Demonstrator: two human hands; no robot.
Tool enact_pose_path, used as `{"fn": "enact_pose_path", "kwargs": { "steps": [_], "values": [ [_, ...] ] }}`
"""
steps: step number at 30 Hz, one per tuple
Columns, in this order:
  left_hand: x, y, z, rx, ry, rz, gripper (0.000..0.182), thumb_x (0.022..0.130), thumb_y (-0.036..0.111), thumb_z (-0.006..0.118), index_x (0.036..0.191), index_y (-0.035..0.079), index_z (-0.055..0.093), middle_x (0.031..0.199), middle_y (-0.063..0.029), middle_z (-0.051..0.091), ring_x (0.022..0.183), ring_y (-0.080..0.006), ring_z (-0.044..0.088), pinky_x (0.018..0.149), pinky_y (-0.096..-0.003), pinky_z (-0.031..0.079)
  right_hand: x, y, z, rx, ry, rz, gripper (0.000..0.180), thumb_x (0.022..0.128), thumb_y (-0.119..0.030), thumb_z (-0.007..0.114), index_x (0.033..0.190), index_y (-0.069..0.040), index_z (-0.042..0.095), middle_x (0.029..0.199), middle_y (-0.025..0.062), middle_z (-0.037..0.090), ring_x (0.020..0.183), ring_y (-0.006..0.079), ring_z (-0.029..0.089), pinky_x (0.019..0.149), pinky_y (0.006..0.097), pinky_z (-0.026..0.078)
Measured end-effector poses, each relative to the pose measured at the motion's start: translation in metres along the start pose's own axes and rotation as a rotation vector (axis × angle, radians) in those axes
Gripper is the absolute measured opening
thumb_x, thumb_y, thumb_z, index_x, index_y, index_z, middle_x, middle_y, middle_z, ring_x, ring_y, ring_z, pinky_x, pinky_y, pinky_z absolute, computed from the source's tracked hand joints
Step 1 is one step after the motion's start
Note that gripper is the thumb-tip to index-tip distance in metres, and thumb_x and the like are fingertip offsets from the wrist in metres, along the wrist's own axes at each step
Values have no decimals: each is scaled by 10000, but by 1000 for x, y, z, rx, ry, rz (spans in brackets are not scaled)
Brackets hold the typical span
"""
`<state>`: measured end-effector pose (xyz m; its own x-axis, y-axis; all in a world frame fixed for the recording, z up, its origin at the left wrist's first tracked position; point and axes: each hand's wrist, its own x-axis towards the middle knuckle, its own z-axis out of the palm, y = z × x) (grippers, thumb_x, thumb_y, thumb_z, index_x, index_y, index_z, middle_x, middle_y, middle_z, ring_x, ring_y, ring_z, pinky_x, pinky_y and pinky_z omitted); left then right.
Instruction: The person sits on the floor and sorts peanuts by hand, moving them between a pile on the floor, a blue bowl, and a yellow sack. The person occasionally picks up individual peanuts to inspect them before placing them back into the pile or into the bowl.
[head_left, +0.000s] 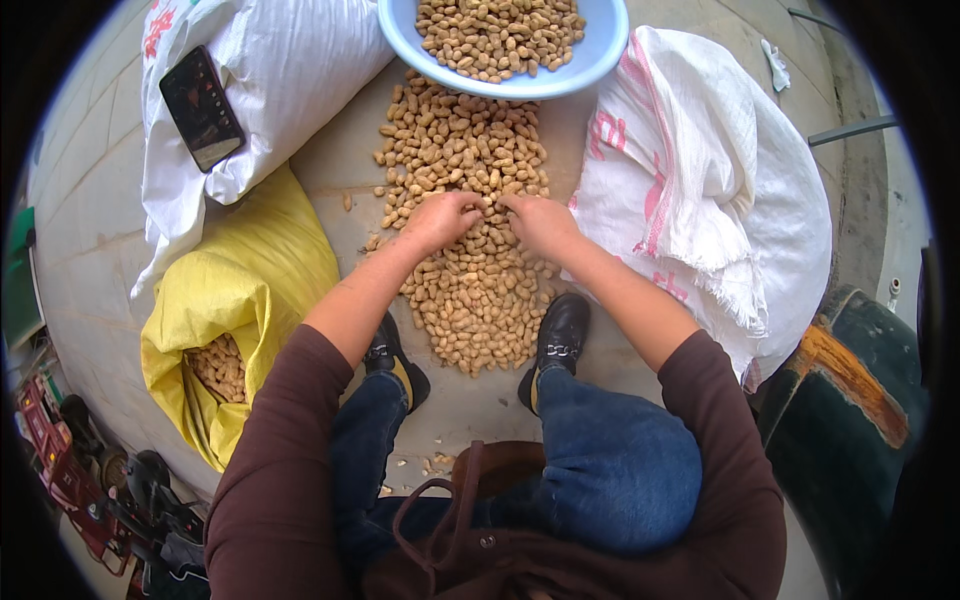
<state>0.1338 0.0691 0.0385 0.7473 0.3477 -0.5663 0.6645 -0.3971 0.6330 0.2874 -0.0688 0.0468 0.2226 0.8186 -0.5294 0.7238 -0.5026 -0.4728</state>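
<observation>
Unshelled peanuts (472, 300) lie in a long heap on the paved ground, running from between my shoes up to a light blue plastic basin (502, 91), which holds more peanuts. Over the middle of the heap, my left hand (448, 217) and my right hand (536, 221) face each other a short distance apart. Both have bent fingers touching or just above the peanuts. Whether either holds a peanut between its fingertips cannot be made out. A yellow woven sack (247, 262), its mouth rolled back, shows peanuts inside at the left.
A white woven sack (300, 82) at the upper left bears a smartphone (202, 109). To the right stands another white woven sack (712, 165) with pink markings. A dark green, worn object (840, 405) is at the lower right. My black shoes (564, 326) flank the heap's near end.
</observation>
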Motion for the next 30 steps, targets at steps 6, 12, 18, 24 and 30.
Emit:
{"fn": "enact_pose_path", "kwargs": {
  "steps": [6, 12, 18, 24, 30],
  "values": [
    [0, 15, 16, 322, 119, 74, 319, 914, 256, 586, 1220, 169, 559, 1012, -94, 695, 878, -295, 669, 725, -421, 539, -2, 4, -12, 46, 134, -12, 218, 880, -189, 601, 1084, -122, 640, 1038, 129, 677, 952, 338, 644, 808, 440, 514],
    [-6, -7, -1, 170, 184, -70, 196, 899, 234, 627, 1049, 122, 569, 923, -89, 684, 814, -286, 660, 701, -410, 523, 8, 0, -6, 52, 195, -111, 194, 875, -178, 609, 1046, -87, 613, 1015, 125, 645, 950, 338, 635, 790, 458, 513],
    [-7, -16, 2, 350, 174, 92, 224, 899, 274, 617, 1086, 151, 620, 996, -71, 684, 880, -273, 664, 746, -409, 542, 9, 3, -4, 51, 182, -95, 186, 876, -191, 612, 1028, -86, 627, 1024, 121, 644, 951, 337, 633, 804, 450, 513],
    [7, -2, 11, 468, 67, 40, 234, 898, 226, 603, 1065, 67, 561, 919, -113, 683, 864, -294, 672, 705, -428, 541, 4, 10, 0, 70, 166, -63, 175, 872, -192, 618, 1015, -96, 648, 1023, 116, 641, 944, 331, 634, 800, 444, 516],
    [10, -9, 1, 304, 98, -42, 211, 896, 245, 628, 922, 37, 605, 844, -127, 681, 788, -280, 670, 675, -418, 517, 10, 3, 10, -62, 108, -227, 160, 861, -168, 613, 1000, -101, 658, 999, 129, 623, 890, 326, 648, 740, 439, 534]
  ]
}}
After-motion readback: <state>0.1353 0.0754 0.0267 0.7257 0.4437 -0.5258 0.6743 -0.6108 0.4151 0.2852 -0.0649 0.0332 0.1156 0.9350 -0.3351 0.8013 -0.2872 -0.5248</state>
